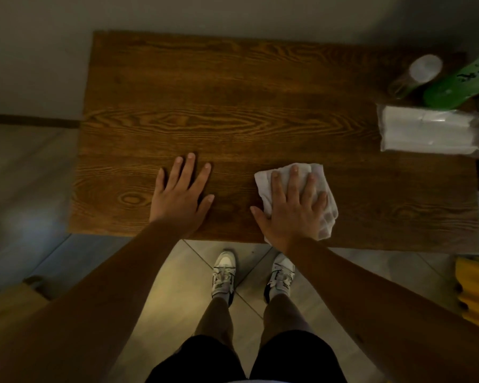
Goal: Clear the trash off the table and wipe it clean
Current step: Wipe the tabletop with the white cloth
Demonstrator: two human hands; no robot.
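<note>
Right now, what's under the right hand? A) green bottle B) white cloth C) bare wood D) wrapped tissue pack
B: the right hand lies flat, fingers spread, on the white cloth near the table's front edge; the left hand rests on bare wood.

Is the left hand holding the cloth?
No. The left hand lies flat and bare on the table, while the right hand presses the cloth.
</note>
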